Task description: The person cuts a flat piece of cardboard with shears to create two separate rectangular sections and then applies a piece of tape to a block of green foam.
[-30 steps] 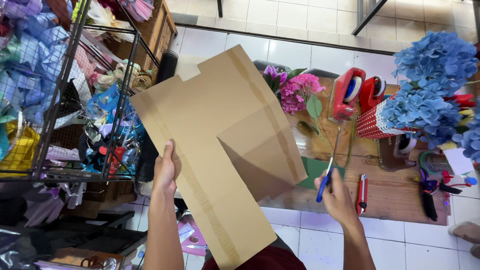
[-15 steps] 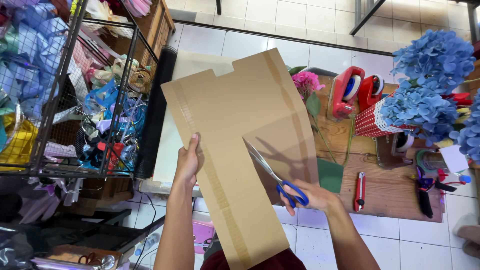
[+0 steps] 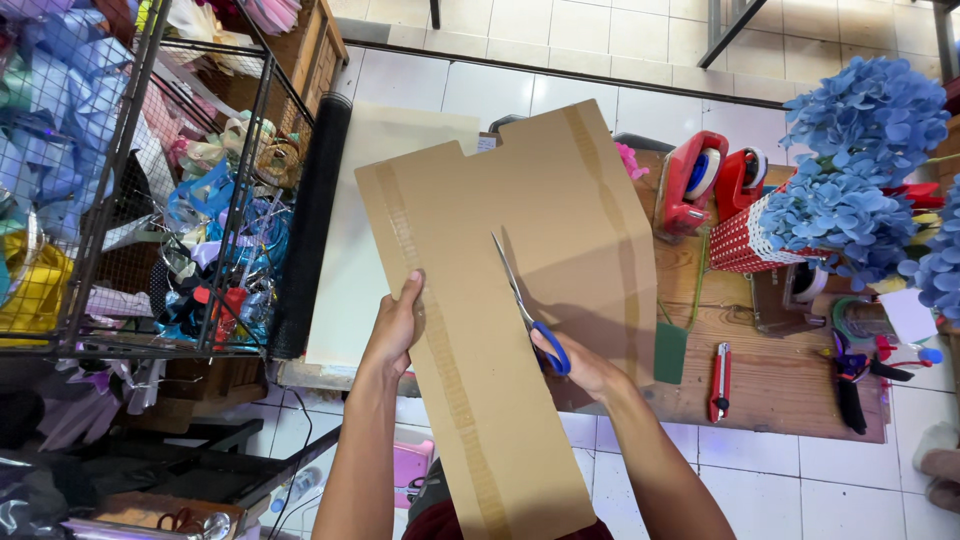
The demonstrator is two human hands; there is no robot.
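Note:
I hold a large flattened brown cardboard sheet [image 3: 480, 250] upright in front of me, with strips of tape running down it. My left hand [image 3: 397, 325] grips its left edge, thumb on the front. My right hand [image 3: 580, 365] holds blue-handled scissors [image 3: 530, 310]; the blades point up and left, lying against the cardboard's middle. The sheet hides most of the low wooden table behind it.
A wire rack [image 3: 140, 180] stuffed with ribbons and wrapping stands at left, a black mesh roll [image 3: 310, 220] beside it. On the wooden table [image 3: 780, 390] lie red tape dispensers [image 3: 700, 180], blue hydrangea flowers [image 3: 850, 170] in a red basket, a red box cutter [image 3: 720, 380] and small tools.
The cardboard has shifted right and turned more upright. My right hand brought the scissors from the table side onto the sheet's middle, and my left hand slid along the left edge.

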